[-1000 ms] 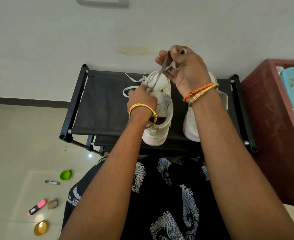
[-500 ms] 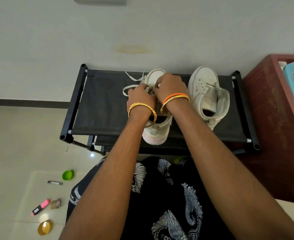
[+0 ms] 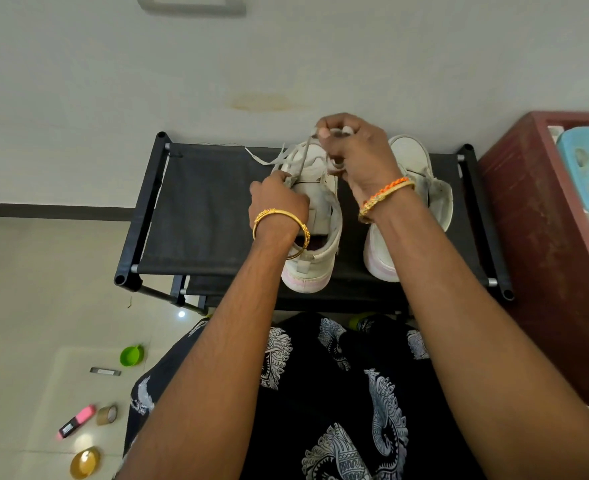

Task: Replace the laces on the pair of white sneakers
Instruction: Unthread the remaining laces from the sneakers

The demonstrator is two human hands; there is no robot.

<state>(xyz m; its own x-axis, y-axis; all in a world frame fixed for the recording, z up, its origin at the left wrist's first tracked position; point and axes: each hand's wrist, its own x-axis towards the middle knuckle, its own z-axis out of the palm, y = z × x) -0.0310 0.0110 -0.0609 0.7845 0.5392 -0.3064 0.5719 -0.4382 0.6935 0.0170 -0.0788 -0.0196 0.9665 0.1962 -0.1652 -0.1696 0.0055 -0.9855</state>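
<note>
Two white sneakers stand on a black fabric shoe rack [image 3: 199, 209]. The left sneaker [image 3: 315, 216] sits between my hands, heel toward me. My left hand [image 3: 277, 199] pinches the pale grey lace [image 3: 301, 157] low at the eyelets. My right hand [image 3: 352, 150] is raised above the toe and grips the same lace, pulled taut upward. A loose lace end trails left over the rack. The right sneaker [image 3: 421, 174] stands behind my right wrist, partly hidden.
A dark red cabinet [image 3: 556, 258] with a light blue plastic item [image 3: 587, 168] stands at the right. On the tiled floor at lower left lie a green cap [image 3: 132, 355], a pink highlighter [image 3: 76, 420], a tape roll [image 3: 107, 415] and a gold lid [image 3: 84, 463].
My right hand dropped from a raised pull to the eyelets beside my left hand, then rose again drawing the lace up. My left hand stayed at the eyelets.
</note>
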